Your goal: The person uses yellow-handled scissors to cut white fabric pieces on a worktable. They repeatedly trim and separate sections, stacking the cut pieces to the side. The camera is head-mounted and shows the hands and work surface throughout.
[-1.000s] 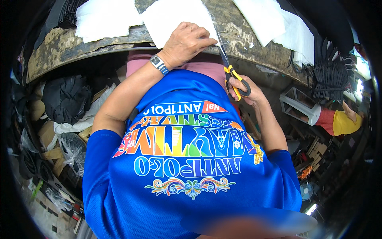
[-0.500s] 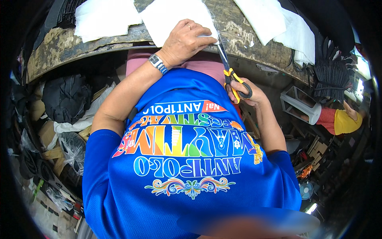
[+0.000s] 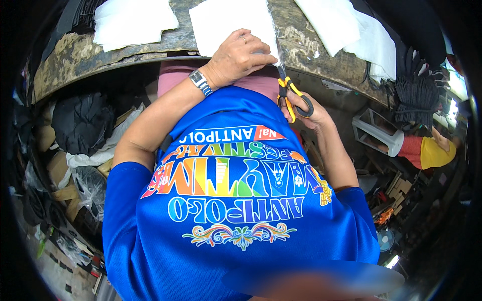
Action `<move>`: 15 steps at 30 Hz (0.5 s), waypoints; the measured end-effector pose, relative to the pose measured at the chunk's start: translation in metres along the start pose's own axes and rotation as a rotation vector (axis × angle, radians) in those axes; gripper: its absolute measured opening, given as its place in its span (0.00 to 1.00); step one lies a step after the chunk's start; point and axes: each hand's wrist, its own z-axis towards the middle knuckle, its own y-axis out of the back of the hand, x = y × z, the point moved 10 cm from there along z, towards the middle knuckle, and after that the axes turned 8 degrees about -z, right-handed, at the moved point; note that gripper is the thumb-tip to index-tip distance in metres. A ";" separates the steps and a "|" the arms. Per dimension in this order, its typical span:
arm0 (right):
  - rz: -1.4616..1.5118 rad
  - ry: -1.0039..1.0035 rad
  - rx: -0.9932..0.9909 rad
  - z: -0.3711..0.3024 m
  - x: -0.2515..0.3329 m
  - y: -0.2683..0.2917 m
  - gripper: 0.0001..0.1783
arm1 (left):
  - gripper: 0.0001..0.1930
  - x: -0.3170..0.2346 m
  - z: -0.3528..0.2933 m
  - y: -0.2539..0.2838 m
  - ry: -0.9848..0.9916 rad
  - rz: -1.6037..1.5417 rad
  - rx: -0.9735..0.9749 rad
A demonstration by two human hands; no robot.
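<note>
Here, the left hand's (image 3: 240, 56) fingers pinch the white sheet (image 3: 228, 22) at the worktop's (image 3: 70, 67) near edge; right hand (image 3: 312, 114) grips yellow-black scissors (image 3: 284, 86) alongside; colourful lettering (image 3: 233, 176) covers the blue shirt (image 3: 175, 266).

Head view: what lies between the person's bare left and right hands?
Steel scissors with yellow and black handles, held by the right hand, blades reaching up beside the left hand, in the head view.
</note>
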 end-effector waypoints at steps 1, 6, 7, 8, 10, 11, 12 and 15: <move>-0.007 -0.001 -0.022 0.000 -0.001 0.001 0.26 | 0.12 0.000 0.000 -0.001 0.006 -0.007 0.004; 0.006 0.025 -0.106 0.000 -0.004 -0.002 0.24 | 0.12 0.000 0.001 -0.003 0.027 -0.018 0.014; 0.009 0.012 -0.139 0.000 -0.006 -0.001 0.24 | 0.14 0.000 0.001 -0.003 0.028 -0.021 0.009; 0.012 -0.002 -0.172 -0.002 -0.008 0.000 0.23 | 0.15 0.000 0.002 -0.002 0.026 -0.022 -0.001; 0.018 -0.013 -0.209 -0.004 -0.010 0.001 0.23 | 0.16 0.000 0.002 -0.003 0.025 -0.024 -0.007; 0.021 -0.009 -0.213 -0.004 -0.009 0.001 0.22 | 0.16 0.000 0.002 -0.003 0.026 -0.025 -0.002; 0.025 -0.005 -0.215 -0.005 -0.009 0.001 0.22 | 0.16 0.000 0.002 -0.003 0.025 -0.019 0.001; 0.029 -0.011 -0.188 -0.008 -0.008 0.000 0.22 | 0.16 0.001 0.001 -0.003 0.029 -0.024 -0.006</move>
